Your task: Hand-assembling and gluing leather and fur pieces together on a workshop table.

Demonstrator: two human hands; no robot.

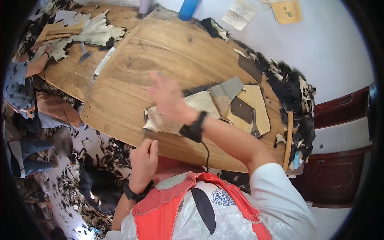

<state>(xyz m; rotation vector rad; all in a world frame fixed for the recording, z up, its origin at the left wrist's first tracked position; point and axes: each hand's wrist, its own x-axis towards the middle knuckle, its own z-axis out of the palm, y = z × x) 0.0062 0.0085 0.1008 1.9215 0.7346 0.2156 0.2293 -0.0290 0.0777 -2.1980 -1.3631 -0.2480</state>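
My right hand (170, 98) is raised over the table, slightly blurred, its fingers stretched out. Beneath and beside it lies a pale piece of hide (158, 124) with dark fur showing along its far edge. My left hand (144, 162) is curled closed by the table's near edge; whatever its fingers may hold is hidden. To the right of my right hand, a grey flat sheet (227, 93) overlaps the hide. Next to it are a tan card piece (260, 106) and a dark brown flat piece (242, 111).
Black fur scraps (290, 90) are heaped along the wooden table's (120, 116) right edge. A blue cylinder (188, 10) stands at the back. At the left, another person's hand (48, 50) touches pale hides (94, 34), near a flat-bladed scraper (84, 53). Scraps litter the floor.
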